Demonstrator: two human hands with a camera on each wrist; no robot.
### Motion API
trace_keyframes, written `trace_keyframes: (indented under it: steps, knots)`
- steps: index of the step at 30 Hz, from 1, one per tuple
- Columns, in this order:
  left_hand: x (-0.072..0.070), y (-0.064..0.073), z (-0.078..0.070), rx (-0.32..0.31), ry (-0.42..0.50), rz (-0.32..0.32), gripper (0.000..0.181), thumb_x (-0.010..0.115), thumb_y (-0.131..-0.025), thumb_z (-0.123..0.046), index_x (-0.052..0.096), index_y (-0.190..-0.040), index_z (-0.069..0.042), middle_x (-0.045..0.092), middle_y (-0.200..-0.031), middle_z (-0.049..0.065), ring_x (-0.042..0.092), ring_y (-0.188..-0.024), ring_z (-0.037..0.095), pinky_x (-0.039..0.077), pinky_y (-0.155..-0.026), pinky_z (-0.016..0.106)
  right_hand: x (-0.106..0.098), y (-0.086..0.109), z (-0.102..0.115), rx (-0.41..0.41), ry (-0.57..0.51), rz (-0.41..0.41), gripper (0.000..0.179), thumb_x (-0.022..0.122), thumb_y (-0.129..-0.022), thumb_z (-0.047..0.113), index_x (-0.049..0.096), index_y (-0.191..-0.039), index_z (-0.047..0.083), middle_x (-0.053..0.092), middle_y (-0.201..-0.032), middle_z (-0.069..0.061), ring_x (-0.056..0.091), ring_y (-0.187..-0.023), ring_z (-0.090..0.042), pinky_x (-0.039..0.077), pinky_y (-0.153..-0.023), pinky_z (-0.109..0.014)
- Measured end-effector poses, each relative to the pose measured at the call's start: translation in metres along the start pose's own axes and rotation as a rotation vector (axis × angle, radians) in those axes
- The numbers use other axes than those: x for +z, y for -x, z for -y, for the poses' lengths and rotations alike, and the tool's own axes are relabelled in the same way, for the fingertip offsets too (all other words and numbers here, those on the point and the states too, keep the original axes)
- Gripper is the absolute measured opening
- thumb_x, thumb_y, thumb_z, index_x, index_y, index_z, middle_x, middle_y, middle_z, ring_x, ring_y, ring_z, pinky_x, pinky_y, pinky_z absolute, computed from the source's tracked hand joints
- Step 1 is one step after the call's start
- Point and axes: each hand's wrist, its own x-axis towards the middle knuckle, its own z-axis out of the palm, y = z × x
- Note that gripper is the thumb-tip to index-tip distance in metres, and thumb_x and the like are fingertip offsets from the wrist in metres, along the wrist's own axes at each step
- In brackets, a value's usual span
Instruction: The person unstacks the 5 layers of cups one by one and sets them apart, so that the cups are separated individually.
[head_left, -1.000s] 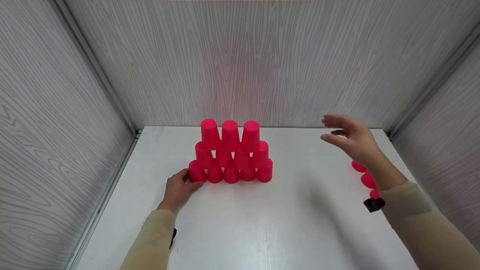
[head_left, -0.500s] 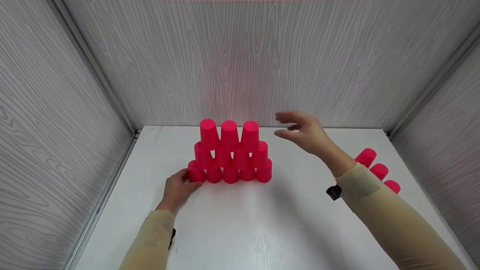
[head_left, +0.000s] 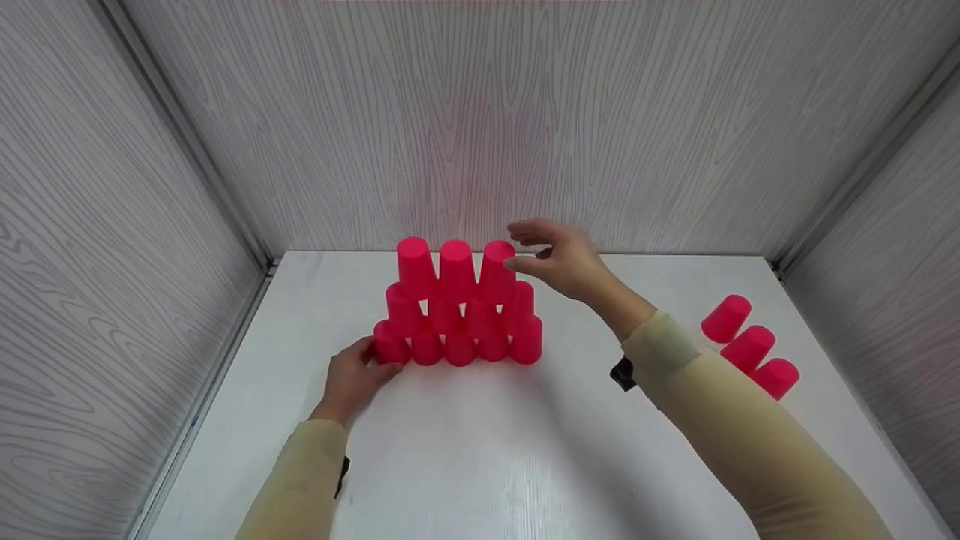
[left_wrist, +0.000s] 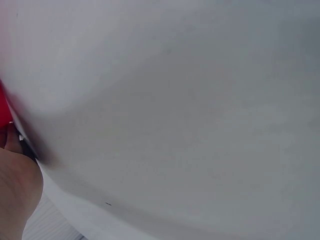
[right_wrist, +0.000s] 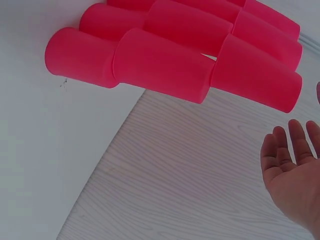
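Upside-down red plastic cups form a three-row pyramid at the middle of the table, with three cups in the top row. My left hand (head_left: 351,375) is around the bottom-left cup (head_left: 390,343), thumb at its front and fingers on its far side. In the left wrist view only a sliver of that cup (left_wrist: 4,110) shows beside the hand (left_wrist: 19,185). Beside the top-right cup (head_left: 495,281) is my right hand (head_left: 562,259), fingers apart and holding nothing. In the right wrist view a gap lies between that hand (right_wrist: 295,175) and the top-right cup (right_wrist: 256,75).
Three more red cups (head_left: 748,348) stand in a slanting row on the right of the white table (head_left: 450,465), partly behind the right sleeve (head_left: 720,405). A grained grey back wall (head_left: 480,127) rises behind the pyramid, and side walls flank the table.
My right hand has moved left from above the separate cups to the pyramid's top-right cup, uncovering those cups. The left hand stays at the bottom-left cup, and the pyramid looks the same.
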Motion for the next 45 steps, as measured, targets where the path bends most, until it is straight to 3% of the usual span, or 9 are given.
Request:
trace_keyframes:
  steps: [12, 20, 28, 35, 45]
  knots:
    - [0.001, 0.001, -0.001, 0.007, -0.001, -0.003, 0.071, 0.087, -0.092, -0.031, 0.055, -0.152, -0.010, 0.063, -0.144, 0.008, 0.057, -0.136, 0.030, 0.052, -0.110, 0.046, 0.017, -0.007, 0.000, 0.061, -0.010, 0.010, 0.064, 0.087, -0.090, 0.023, 0.061, -0.148, 0.017, 0.064, -0.136, -0.001, 0.061, -0.123, -0.021, 0.058, -0.100, -0.037]
    - [0.002, 0.000, -0.001, 0.024, 0.000, -0.006, 0.070, 0.088, -0.091, -0.030, 0.056, -0.151, -0.012, 0.062, -0.146, 0.008, 0.055, -0.139, 0.031, 0.050, -0.113, 0.047, 0.019, -0.009, -0.004, 0.089, -0.038, 0.017, 0.063, 0.086, -0.090, 0.023, 0.061, -0.148, 0.018, 0.064, -0.134, -0.002, 0.061, -0.119, -0.021, 0.062, -0.092, -0.036]
    - [0.001, -0.001, 0.000, 0.017, -0.020, -0.001, 0.074, 0.088, -0.090, -0.031, 0.055, -0.152, -0.011, 0.062, -0.146, 0.009, 0.055, -0.139, 0.032, 0.049, -0.113, 0.048, 0.017, -0.007, -0.007, 0.088, -0.063, -0.002, 0.064, 0.089, -0.088, 0.021, 0.062, -0.146, 0.019, 0.064, -0.132, -0.001, 0.061, -0.119, -0.022, 0.062, -0.092, -0.037]
    - [0.001, 0.001, -0.001, 0.009, -0.021, 0.000, 0.070, 0.086, -0.092, -0.029, 0.055, -0.152, -0.010, 0.063, -0.145, 0.009, 0.055, -0.138, 0.031, 0.050, -0.113, 0.047, 0.001, -0.003, -0.009, 0.058, -0.090, -0.014, 0.061, 0.087, -0.090, 0.023, 0.062, -0.146, 0.018, 0.065, -0.131, -0.001, 0.062, -0.118, -0.022, 0.061, -0.093, -0.037]
    - [-0.004, 0.004, 0.003, 0.005, -0.020, -0.011, 0.070, 0.087, -0.092, -0.031, 0.055, -0.152, -0.012, 0.063, -0.144, 0.008, 0.057, -0.136, 0.031, 0.051, -0.111, 0.046, -0.046, 0.008, -0.029, 0.042, -0.070, -0.062, 0.062, 0.085, -0.092, 0.025, 0.060, -0.148, 0.017, 0.063, -0.135, -0.003, 0.059, -0.122, -0.024, 0.059, -0.096, -0.040]
